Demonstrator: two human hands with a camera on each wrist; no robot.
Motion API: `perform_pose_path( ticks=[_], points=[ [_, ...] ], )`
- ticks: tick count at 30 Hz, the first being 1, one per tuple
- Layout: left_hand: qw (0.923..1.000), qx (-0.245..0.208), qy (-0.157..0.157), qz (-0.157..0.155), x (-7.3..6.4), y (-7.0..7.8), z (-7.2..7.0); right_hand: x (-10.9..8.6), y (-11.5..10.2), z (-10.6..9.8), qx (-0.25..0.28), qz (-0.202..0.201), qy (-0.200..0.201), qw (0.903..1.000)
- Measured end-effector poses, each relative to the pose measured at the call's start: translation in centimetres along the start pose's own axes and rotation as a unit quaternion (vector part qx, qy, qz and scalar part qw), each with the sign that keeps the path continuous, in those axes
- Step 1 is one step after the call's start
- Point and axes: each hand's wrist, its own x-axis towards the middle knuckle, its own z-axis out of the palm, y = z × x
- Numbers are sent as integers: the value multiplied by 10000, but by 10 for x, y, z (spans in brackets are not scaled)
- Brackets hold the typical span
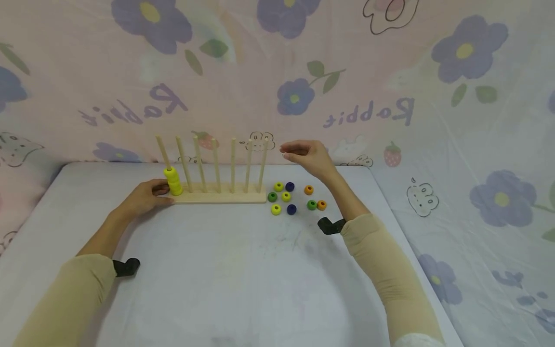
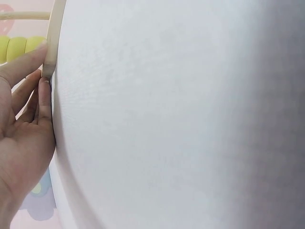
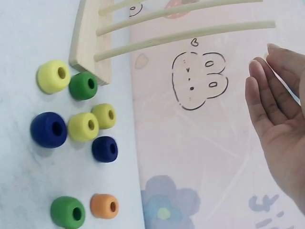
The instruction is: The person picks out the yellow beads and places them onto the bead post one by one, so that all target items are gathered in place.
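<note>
A wooden peg rack [image 1: 221,197] with a row of upright pegs stands towards the back of the table. Several yellow beads [image 1: 173,181] are stacked on its leftmost peg. My left hand [image 1: 145,197] holds the left end of the rack's base, thumb and fingers about the end beside those beads; in the left wrist view the fingertips touch the base. My right hand [image 1: 310,156] is raised just right of the rightmost peg [image 3: 190,39], near the height of its tip. Its fingers are gently bent and no bead shows between them.
Loose beads lie right of the rack: three yellow [image 1: 276,209], two green [image 1: 311,205], two dark blue [image 1: 291,209] and two orange [image 1: 309,190]. A patterned cloth [image 1: 295,62] hangs behind the white table [image 1: 195,270].
</note>
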Motion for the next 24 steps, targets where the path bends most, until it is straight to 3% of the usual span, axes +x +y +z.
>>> perform_pose_path(
  ticks=[13,24],
  points=[
    [10000,-40,1,32,0,-3,-1,-17,35,3,-83,101,-72,9999],
    [9999,-80,11,64,1,-4,1,-34,69,11,3,622,-36,9981]
  ],
)
